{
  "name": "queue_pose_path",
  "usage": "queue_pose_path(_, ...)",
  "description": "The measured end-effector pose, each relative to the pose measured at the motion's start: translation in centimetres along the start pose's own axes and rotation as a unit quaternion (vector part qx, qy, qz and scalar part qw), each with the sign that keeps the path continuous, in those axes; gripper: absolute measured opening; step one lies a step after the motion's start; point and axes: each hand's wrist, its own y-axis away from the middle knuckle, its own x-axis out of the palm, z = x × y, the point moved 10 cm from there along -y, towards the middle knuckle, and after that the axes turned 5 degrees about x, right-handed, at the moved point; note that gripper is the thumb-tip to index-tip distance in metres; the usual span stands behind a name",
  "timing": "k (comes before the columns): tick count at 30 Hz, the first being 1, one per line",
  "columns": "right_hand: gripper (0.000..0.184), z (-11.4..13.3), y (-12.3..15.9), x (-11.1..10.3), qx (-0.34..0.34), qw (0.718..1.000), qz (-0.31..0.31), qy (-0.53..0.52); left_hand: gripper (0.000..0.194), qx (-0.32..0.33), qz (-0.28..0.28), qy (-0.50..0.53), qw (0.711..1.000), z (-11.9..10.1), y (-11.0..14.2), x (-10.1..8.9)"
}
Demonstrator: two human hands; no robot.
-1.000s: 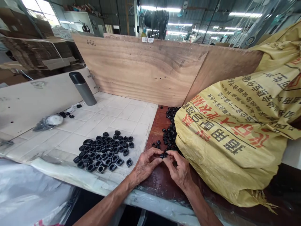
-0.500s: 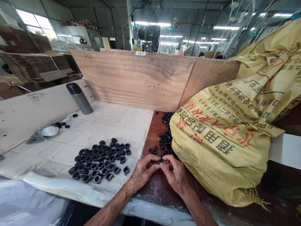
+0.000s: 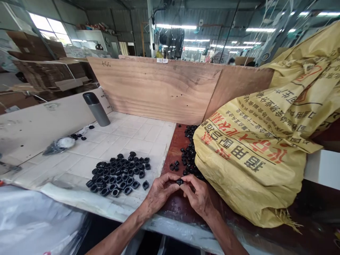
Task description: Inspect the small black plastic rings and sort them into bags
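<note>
My left hand (image 3: 160, 193) and my right hand (image 3: 198, 194) meet fingertip to fingertip over the dark red bench top (image 3: 177, 205). Together they pinch one small black plastic part (image 3: 180, 182). Left of my hands, a group of several like black parts (image 3: 118, 174) lies on the white tiled surface (image 3: 138, 136). More loose black parts (image 3: 189, 156) are heaped just beyond my hands, against the big yellow printed sack (image 3: 265, 141).
A grey flask with a black cap (image 3: 96, 109) stands at the back left. A clear bag of parts (image 3: 58, 145) lies to the left. Wooden boards (image 3: 159, 88) wall the back. White plastic sheeting (image 3: 32, 219) hangs at the front left edge.
My hands stay pinched on the small black part. The view has shifted a little; nothing on the bench has moved.
</note>
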Motion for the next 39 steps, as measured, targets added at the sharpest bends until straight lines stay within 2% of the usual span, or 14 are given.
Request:
queue_pose_path(3, 0.015, -1.6, 0.3, 1.6, 0.110, 0.985, 0.053, -0.119, 0.017, 0.132, -0.032, -0.151, 0.979, -2.1, 1.7, -0.4)
queue_pose_path(6, 0.022, -2.9, 0.7, 3.0, 0.179, 0.950, 0.071, -0.246, 0.037, 0.271, -0.017, -0.294, 0.916, -3.8, 3.8, 0.6)
queue_pose_path(10, 0.034, -4.3, 1.4, 5.5, 0.262, 0.883, 0.128, -0.368, 0.053, 0.334, 0.064, -0.376, 0.862, -3.5, 5.0, 2.1)
queue_pose_path(11, 0.036, -4.3, 1.6, 5.9, 0.273, 0.875, 0.141, -0.373, 0.051, 0.329, 0.069, -0.369, 0.867, -3.4, 4.9, 2.0)
queue_pose_path(13, 0.034, -3.9, 1.5, 5.6, 0.257, 0.898, 0.131, -0.333, 0.040, 0.280, 0.036, -0.322, 0.904, -3.3, 4.1, 0.9)
queue_pose_path(16, 0.021, -1.9, 0.8, 3.7, 0.152, 0.966, 0.074, -0.195, 0.020, 0.115, -0.060, -0.186, 0.974, -2.0, 2.8, -1.6)
queue_pose_path(19, 0.016, -0.2, 0.8, 2.9, 0.070, 0.990, 0.055, -0.109, 0.021, -0.011, -0.073, -0.072, 0.995, -0.3, 3.1, -1.8)
queue_pose_path(22, 0.010, -0.8, 1.0, 3.3, 0.096, 0.985, 0.068, -0.123, 0.018, 0.040, -0.068, -0.140, 0.987, -0.9, 3.7, -1.9)
queue_pose_path(27, 0.011, -1.8, 1.6, 5.2, 0.184, 0.950, 0.139, -0.211, 0.026, 0.226, -0.071, -0.340, 0.910, -3.2, 5.5, -1.2)
queue_pose_path(29, 0.013, -1.4, 1.4, 4.5, 0.159, 0.967, 0.142, -0.142, 0.025, 0.206, -0.048, -0.352, 0.911, -3.7, 5.9, -1.0)
queue_pose_path(31, 0.017, -0.7, 0.8, 2.3, 0.103, 0.989, 0.110, 0.001, 0.022, 0.130, 0.018, -0.358, 0.925, -3.9, 6.2, -0.5)
queue_pose_path(35, 0.017, -1.0, 0.0, -3.1, 0.056, 0.968, 0.032, 0.242, 0.010, 0.034, 0.169, -0.396, 0.902, -4.3, 7.6, 1.1)
queue_pose_path(37, 0.018, -2.0, -0.1, -4.6, 0.064, 0.955, 0.036, 0.289, 0.010, 0.028, 0.163, -0.405, 0.899, -4.1, 6.5, 0.9)
queue_pose_path(39, 0.021, -2.8, -0.1, -4.7, 0.065, 0.946, 0.061, 0.312, 0.014, 0.028, 0.088, -0.427, 0.899, -3.4, 3.9, -0.4)
